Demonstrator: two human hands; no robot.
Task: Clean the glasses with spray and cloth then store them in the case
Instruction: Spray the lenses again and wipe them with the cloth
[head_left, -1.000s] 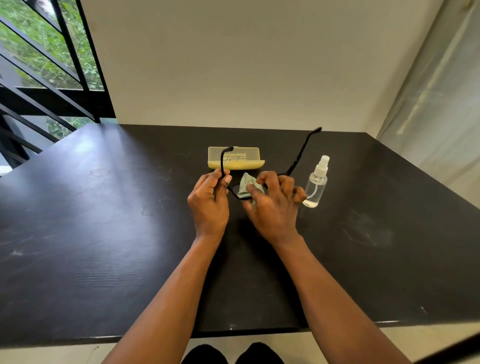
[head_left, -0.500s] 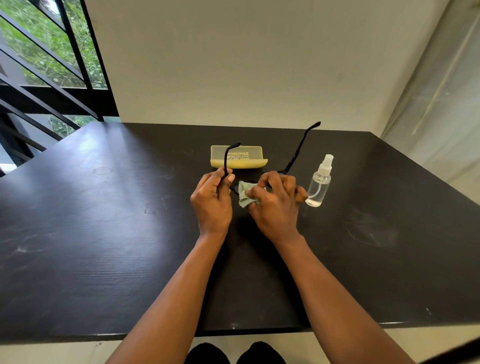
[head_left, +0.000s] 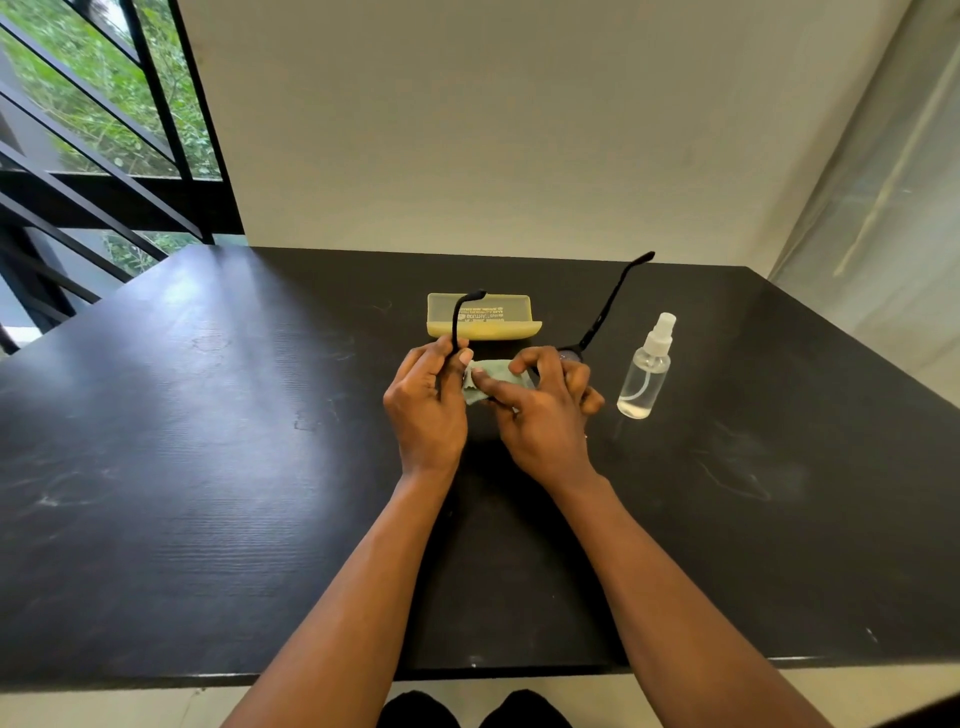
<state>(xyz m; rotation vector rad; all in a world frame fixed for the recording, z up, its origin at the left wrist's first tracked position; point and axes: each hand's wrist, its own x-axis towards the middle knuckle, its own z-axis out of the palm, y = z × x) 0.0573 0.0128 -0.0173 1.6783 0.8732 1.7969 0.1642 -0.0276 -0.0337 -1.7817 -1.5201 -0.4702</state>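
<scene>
My left hand (head_left: 426, 400) closes its grip on the glasses (head_left: 597, 325) at one temple, to keep them steady above the worktop (head_left: 208, 467). My right hand (head_left: 540, 410) pinches the cloth (head_left: 485, 376) over a lens, just in front of the case (head_left: 483, 317); the spray bottle (head_left: 644, 369) stands right of the case.

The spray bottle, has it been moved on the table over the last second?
No. The spray bottle stands upright in the same spot, right of the yellow case; only the head camera shifted slightly.
</scene>
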